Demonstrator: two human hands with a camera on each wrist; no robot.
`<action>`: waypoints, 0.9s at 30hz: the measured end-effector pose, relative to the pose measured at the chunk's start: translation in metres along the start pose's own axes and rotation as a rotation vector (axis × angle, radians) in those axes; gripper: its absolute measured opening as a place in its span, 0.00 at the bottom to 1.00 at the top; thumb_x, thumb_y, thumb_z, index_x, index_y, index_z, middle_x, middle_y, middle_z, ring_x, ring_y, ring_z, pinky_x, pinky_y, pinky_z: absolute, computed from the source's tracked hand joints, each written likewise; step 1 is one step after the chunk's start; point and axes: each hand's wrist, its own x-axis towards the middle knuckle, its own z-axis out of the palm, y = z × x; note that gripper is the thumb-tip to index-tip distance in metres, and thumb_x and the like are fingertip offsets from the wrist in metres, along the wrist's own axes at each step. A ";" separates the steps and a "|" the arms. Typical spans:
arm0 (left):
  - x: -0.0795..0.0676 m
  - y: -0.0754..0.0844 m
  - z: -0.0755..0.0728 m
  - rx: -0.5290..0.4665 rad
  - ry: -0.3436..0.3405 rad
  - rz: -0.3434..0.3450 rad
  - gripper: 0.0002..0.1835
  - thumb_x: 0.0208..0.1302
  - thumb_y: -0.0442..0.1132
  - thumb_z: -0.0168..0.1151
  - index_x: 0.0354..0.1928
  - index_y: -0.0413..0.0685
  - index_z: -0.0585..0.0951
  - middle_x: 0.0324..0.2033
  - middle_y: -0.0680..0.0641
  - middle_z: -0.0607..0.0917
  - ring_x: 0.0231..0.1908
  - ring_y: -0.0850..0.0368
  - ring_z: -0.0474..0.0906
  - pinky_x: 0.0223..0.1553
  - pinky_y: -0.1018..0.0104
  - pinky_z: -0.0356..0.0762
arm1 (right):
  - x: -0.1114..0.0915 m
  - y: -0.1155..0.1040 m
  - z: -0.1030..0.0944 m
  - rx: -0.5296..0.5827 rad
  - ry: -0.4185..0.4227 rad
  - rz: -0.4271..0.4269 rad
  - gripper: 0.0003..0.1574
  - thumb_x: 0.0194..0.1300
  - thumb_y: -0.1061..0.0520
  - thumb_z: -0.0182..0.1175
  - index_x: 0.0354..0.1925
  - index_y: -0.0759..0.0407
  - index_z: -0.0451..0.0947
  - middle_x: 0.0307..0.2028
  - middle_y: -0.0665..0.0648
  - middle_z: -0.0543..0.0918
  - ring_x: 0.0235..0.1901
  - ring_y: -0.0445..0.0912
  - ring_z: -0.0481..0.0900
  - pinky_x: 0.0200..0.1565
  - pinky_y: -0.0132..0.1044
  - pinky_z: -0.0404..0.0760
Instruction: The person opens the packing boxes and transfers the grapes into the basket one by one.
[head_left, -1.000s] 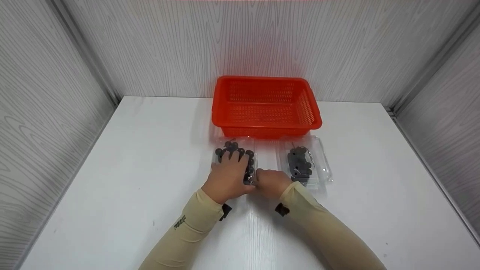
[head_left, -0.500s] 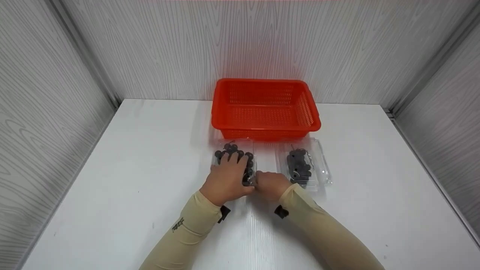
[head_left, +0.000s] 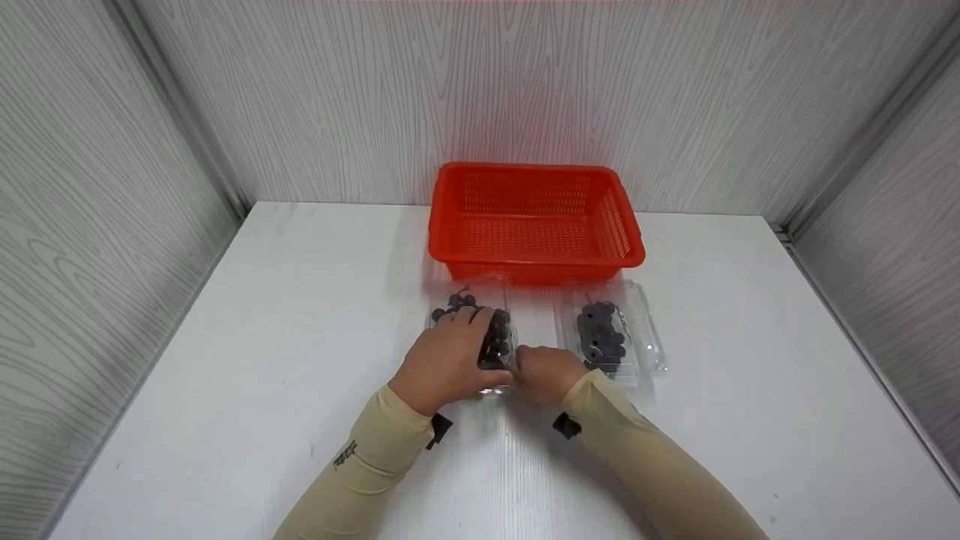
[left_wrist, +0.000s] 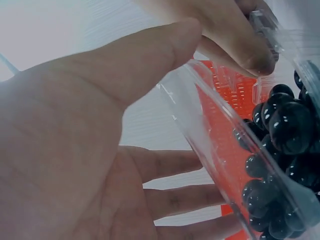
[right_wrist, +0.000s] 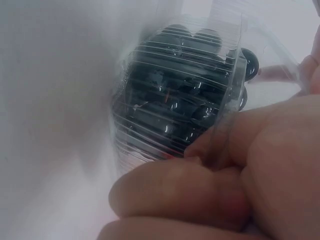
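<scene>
A clear plastic fruit box point(head_left: 504, 315) holding dark grapes point(left_wrist: 292, 127) sits in front of the red basket. My left hand point(head_left: 446, 356) lies over its left part. In the left wrist view, the thumb is stretched out and the nearly straight fingers point(left_wrist: 185, 202) reach to the edge of the clear lid point(left_wrist: 200, 122), which slants up off the grapes. At the box's near right corner, my right hand point(head_left: 547, 373) pinches the rim between curled fingers point(right_wrist: 170, 190) and thumb. Part of the grapes is hidden under my left hand in the head view.
A red plastic basket point(head_left: 536, 271) stands at the back against the wall. Right of my right hand lies a second clear box point(head_left: 646, 330) with dark grapes point(head_left: 600, 337). White wood-grain walls close off the white table point(head_left: 300, 300) at the back and sides.
My left hand has shifted slightly left and tilted, uncovering more grapes on the right side of the box. The lid appears more raised. My right hand keeps its grip at the corner.
</scene>
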 end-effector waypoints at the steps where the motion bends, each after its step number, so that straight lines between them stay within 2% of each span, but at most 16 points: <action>1: 0.000 -0.001 0.000 0.001 0.001 -0.001 0.50 0.55 0.62 0.76 0.72 0.41 0.70 0.61 0.38 0.79 0.58 0.39 0.78 0.59 0.43 0.80 | 0.000 0.000 0.000 0.001 -0.002 0.003 0.25 0.80 0.50 0.45 0.42 0.68 0.79 0.37 0.69 0.86 0.40 0.65 0.86 0.45 0.62 0.83; 5: -0.001 -0.004 -0.001 0.001 0.021 0.022 0.53 0.56 0.62 0.77 0.78 0.50 0.63 0.66 0.38 0.75 0.58 0.39 0.78 0.57 0.43 0.81 | 0.000 0.001 0.001 0.007 -0.012 0.020 0.26 0.81 0.49 0.44 0.43 0.69 0.80 0.39 0.69 0.86 0.42 0.65 0.86 0.48 0.61 0.82; 8: -0.002 -0.006 -0.004 -0.023 0.064 0.080 0.51 0.58 0.58 0.77 0.80 0.57 0.62 0.69 0.39 0.71 0.58 0.38 0.77 0.55 0.43 0.82 | 0.000 0.002 0.000 0.005 -0.019 0.031 0.26 0.81 0.48 0.44 0.43 0.68 0.80 0.39 0.68 0.86 0.43 0.65 0.86 0.49 0.61 0.82; 13: -0.004 -0.009 -0.010 -0.009 0.114 0.179 0.42 0.63 0.52 0.75 0.77 0.61 0.67 0.72 0.39 0.67 0.63 0.39 0.74 0.56 0.46 0.82 | 0.002 0.004 0.000 0.005 -0.027 0.038 0.24 0.80 0.50 0.44 0.41 0.66 0.80 0.34 0.65 0.85 0.37 0.61 0.85 0.45 0.60 0.83; 18: -0.005 -0.013 -0.015 0.022 0.172 0.260 0.33 0.65 0.48 0.73 0.71 0.58 0.76 0.74 0.39 0.66 0.67 0.41 0.72 0.58 0.49 0.81 | 0.003 0.004 0.000 -0.003 -0.029 0.040 0.23 0.79 0.51 0.45 0.40 0.65 0.79 0.30 0.61 0.81 0.32 0.55 0.79 0.44 0.57 0.83; 20: -0.007 -0.015 -0.017 0.023 0.200 0.271 0.30 0.65 0.49 0.73 0.68 0.57 0.78 0.72 0.40 0.69 0.65 0.42 0.74 0.57 0.49 0.82 | 0.003 0.004 0.000 -0.009 -0.023 0.036 0.23 0.79 0.51 0.44 0.39 0.65 0.79 0.30 0.62 0.82 0.32 0.56 0.81 0.45 0.58 0.83; 23: -0.011 -0.018 -0.020 0.020 0.241 0.252 0.29 0.64 0.57 0.71 0.64 0.56 0.80 0.69 0.42 0.73 0.63 0.46 0.76 0.54 0.50 0.84 | 0.003 0.003 0.001 -0.011 -0.023 0.026 0.23 0.80 0.51 0.44 0.40 0.66 0.79 0.32 0.63 0.83 0.36 0.59 0.84 0.46 0.59 0.83; 27: -0.014 -0.019 -0.023 0.006 0.323 0.201 0.28 0.68 0.65 0.62 0.58 0.53 0.82 0.63 0.44 0.78 0.58 0.47 0.79 0.48 0.51 0.85 | 0.003 0.000 0.002 0.002 -0.030 0.020 0.24 0.80 0.50 0.44 0.41 0.66 0.79 0.33 0.64 0.83 0.37 0.61 0.84 0.46 0.59 0.83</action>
